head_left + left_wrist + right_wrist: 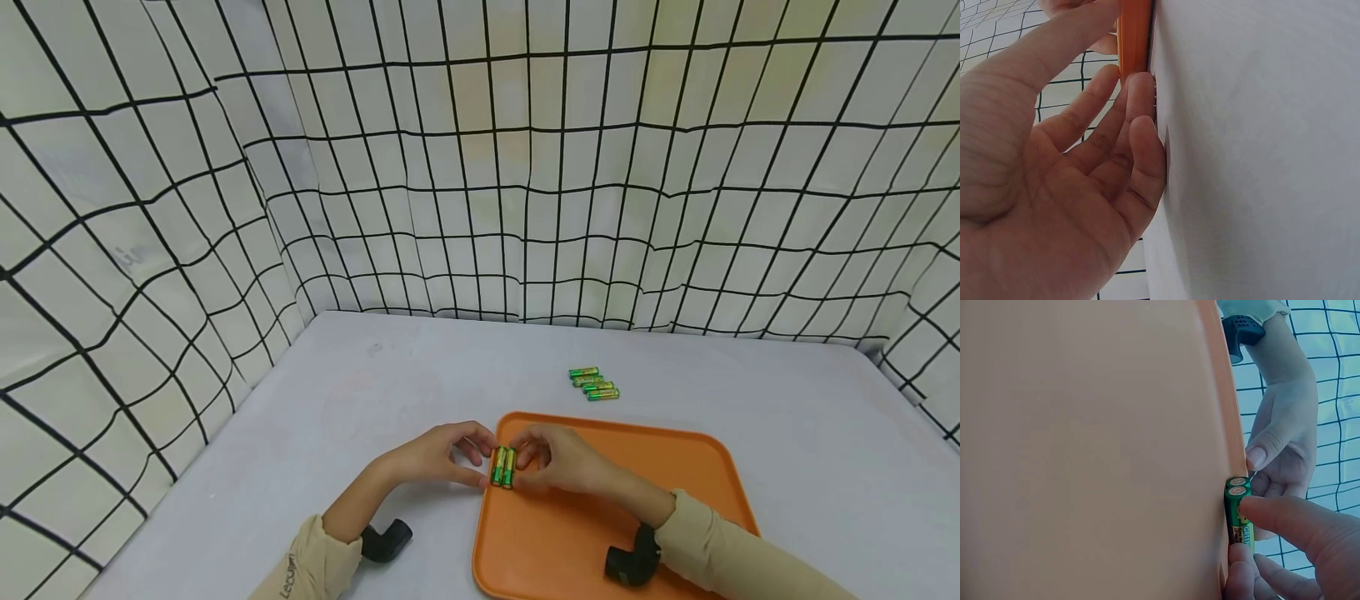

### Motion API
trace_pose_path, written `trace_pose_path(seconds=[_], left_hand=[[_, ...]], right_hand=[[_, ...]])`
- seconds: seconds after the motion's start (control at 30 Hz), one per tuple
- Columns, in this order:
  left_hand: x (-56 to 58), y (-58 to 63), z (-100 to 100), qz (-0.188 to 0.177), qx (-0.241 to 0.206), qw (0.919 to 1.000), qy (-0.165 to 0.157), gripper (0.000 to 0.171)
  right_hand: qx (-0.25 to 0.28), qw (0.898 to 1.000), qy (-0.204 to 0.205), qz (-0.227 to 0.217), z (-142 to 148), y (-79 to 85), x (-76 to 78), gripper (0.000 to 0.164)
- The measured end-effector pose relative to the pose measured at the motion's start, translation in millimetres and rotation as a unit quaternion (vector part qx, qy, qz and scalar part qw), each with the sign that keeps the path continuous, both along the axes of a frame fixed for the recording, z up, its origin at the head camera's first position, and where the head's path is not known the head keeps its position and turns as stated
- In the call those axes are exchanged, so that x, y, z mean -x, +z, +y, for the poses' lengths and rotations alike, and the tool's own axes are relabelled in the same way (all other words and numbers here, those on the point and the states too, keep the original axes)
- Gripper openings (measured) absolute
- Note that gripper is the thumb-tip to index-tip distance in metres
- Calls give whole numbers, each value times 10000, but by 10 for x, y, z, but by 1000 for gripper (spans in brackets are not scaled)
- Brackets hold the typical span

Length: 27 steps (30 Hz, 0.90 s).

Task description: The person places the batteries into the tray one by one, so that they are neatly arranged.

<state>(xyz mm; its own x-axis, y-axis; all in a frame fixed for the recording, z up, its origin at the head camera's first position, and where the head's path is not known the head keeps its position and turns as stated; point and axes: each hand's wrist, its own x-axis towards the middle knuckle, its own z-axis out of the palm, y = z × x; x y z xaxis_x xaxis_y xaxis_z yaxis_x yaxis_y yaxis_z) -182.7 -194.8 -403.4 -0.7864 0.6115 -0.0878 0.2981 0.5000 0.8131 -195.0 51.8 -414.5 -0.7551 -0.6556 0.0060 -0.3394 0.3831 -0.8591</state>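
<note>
Two green-and-yellow batteries [503, 467] lie side by side along the left edge of the orange tray [600, 442]. My right hand [566, 460] reaches over the tray and holds the batteries between thumb and fingers; in the right wrist view the thumb tip overlaps the side of the nearer battery [1235, 509]. From the left, my left hand [442, 457] comes up to the tray's rim, its thumb and fingertips close beside the batteries. The left wrist view shows its loosely bent fingers [1141, 100] against the white tabletop, palm bare.
Several more green batteries [594, 384] lie in a slanted row on the white table [360, 375] behind the tray. White walls with a black grid net [525, 192] enclose the table. A black wrist mount [386, 542] sticks out below each forearm.
</note>
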Motion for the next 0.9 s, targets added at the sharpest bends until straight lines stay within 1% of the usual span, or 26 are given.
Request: trace_pose_path(seconds=[0.33, 0.57, 0.9], left_hand=[[-6, 1, 2, -7, -58, 10000, 16, 44], [-4, -3, 4, 19, -23, 10000, 28, 44], [-3, 9, 6, 3, 14, 10000, 76, 44]], right_hand=[[110, 9999, -9, -77, 8, 1, 4, 38], [225, 9997, 43, -17, 40, -4, 27, 38], [237, 9991, 8, -358, 47, 30, 23, 36]])
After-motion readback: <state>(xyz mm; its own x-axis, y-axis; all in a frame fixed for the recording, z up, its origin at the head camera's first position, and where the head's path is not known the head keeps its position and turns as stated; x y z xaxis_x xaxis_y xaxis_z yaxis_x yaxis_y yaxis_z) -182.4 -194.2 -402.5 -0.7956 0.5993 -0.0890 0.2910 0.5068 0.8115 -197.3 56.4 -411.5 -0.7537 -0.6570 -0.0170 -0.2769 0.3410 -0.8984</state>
